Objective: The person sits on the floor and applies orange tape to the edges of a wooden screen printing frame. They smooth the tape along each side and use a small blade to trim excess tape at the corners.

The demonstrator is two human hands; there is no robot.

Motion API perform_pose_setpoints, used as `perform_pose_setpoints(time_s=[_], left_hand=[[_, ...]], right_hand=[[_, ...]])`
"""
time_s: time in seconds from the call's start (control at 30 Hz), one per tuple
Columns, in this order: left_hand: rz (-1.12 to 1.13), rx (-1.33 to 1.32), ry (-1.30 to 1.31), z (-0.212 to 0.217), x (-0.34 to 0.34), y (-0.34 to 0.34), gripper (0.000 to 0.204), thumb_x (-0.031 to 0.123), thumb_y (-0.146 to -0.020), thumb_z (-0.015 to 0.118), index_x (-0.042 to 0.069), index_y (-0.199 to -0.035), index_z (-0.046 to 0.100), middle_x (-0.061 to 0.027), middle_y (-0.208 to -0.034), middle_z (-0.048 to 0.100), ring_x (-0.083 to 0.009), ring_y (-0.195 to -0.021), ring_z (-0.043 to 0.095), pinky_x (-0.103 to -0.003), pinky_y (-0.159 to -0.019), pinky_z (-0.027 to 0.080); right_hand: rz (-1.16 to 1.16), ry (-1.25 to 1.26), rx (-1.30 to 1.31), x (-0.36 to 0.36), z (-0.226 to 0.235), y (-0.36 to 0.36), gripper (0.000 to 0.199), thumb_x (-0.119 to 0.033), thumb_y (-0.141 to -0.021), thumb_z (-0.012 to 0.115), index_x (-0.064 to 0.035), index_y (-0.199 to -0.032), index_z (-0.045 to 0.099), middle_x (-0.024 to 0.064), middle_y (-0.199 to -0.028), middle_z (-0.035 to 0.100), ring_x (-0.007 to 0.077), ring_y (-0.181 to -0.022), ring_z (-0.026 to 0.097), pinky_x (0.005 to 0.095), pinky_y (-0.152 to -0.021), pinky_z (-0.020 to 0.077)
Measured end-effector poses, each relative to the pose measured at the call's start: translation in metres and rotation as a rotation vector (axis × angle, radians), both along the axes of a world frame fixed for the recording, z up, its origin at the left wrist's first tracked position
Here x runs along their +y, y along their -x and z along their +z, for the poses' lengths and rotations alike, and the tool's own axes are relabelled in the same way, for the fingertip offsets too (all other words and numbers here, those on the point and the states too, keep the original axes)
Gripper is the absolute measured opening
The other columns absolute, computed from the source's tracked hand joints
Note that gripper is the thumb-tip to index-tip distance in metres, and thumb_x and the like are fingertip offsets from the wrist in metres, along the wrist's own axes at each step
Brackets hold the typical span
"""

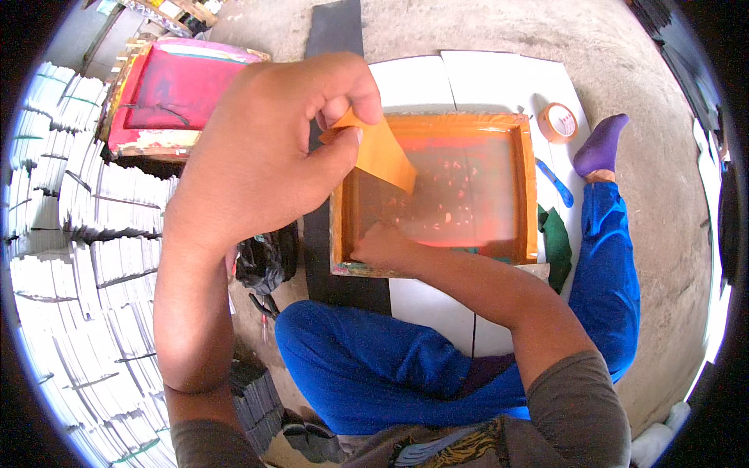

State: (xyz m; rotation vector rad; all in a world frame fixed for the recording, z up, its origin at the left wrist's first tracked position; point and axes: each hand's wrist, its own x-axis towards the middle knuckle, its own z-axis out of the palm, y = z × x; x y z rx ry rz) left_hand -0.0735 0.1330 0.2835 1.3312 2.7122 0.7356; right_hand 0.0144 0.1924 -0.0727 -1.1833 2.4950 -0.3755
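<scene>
The left hand (pixel 257 156) is pinching a strip of orange-brown tape (pixel 382 152) between thumb and fingers, lifting it above the near-left corner of the wooden screen-printing frame (pixel 530 187). The right hand (pixel 382 246) is pressing down, fingers curled, inside that corner on the mesh. A tape roll (pixel 559 122) is lying just beyond the frame, near a purple-socked foot (pixel 599 147).

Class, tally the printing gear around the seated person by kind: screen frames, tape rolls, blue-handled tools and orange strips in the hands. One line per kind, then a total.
Screen frames: 2 (orange frame, pink frame)
Tape roll: 1
Blue-handled tool: 1
Orange strip, pinched in the left hand: 1
Total: 5
</scene>
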Motion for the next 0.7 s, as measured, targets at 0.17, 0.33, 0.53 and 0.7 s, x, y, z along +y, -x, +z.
perform_pose_setpoints(time_s=[0.17,0.33,0.53,0.7], left_hand=[[0.004,-0.02,-0.001,0.003,0.001,-0.002,0.012,-0.001,-0.083,0.068,0.003,-0.093,0.063,-0.0052,-0.084,0.068,-0.0143,-0.082,0.065,-0.03,-0.079,0.051],[-0.012,-0.027,-0.023,-0.001,-0.005,-0.005,0.013,-0.001,-0.083,0.069,0.004,-0.094,0.063,-0.0049,-0.085,0.068,-0.0143,-0.083,0.065,-0.03,-0.079,0.051],[0.008,-0.067,-0.063,-0.005,-0.011,-0.004,0.012,-0.001,-0.084,0.069,0.004,-0.094,0.065,-0.0044,-0.086,0.069,-0.0142,-0.083,0.065,-0.03,-0.079,0.051],[0.023,-0.106,-0.052,-0.009,-0.017,-0.006,0.013,-0.001,-0.083,0.069,0.003,-0.095,0.065,-0.0046,-0.086,0.069,-0.0143,-0.085,0.065,-0.03,-0.08,0.051]], right_hand=[[-0.043,-0.157,0.144,-0.022,-0.005,0.001,0.024,-0.027,-0.087,0.063,-0.0262,-0.105,0.08,0.0083,-0.09,0.077,0.0312,-0.088,0.075,0.048,-0.069,0.06],[-0.076,0.083,-0.002,0.001,0.008,0.0,0.033,-0.024,-0.092,0.058,-0.0344,-0.117,0.075,0.0068,-0.091,0.076,0.0321,-0.091,0.075,0.0585,-0.085,0.0551],[-0.125,0.057,-0.048,0.008,0.001,-0.001,0.035,-0.025,-0.096,0.053,-0.0392,-0.12,0.073,0.0107,-0.092,0.075,0.0341,-0.09,0.075,0.0635,-0.091,0.0513],[-0.19,0.104,-0.142,0.009,-0.015,-0.002,0.034,-0.025,-0.094,0.054,-0.0361,-0.118,0.075,0.0119,-0.092,0.075,0.0367,-0.089,0.075,0.058,-0.089,0.0542]])
